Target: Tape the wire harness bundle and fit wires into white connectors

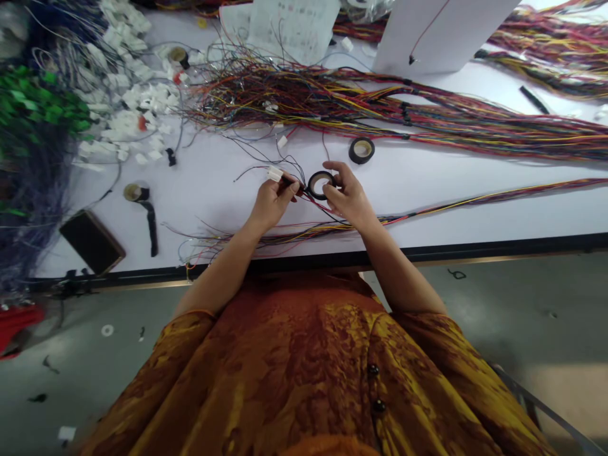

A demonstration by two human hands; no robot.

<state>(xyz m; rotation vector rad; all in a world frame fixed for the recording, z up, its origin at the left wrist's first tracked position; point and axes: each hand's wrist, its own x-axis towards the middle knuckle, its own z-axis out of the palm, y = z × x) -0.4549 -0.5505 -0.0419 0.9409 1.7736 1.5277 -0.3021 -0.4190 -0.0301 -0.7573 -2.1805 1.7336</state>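
Note:
Between the thumb and fingers of my left hand (273, 201) is a wire bundle, with a white connector (275, 173) sticking out past the fingertips. Thin dark wires (297, 166) fan out from this bundle. My right hand (349, 195) grips a roll of black tape (311, 184) by its right side, close against the bundle. Whether the tape is stuck to the wires is too small to tell. Under my forearms runs a slim wire harness (327, 232) along the table's front. Another black tape roll (361, 151) lies just beyond my right hand.
Thick bundles of coloured wires (456, 123) stretch across the back. White connectors (137, 114) and green connectors (42, 104) are heaped at the left. A dark phone-like slab (92, 242) and a nearly used tape roll (135, 192) lie near the front left. A white box-like panel (437, 31) stands behind.

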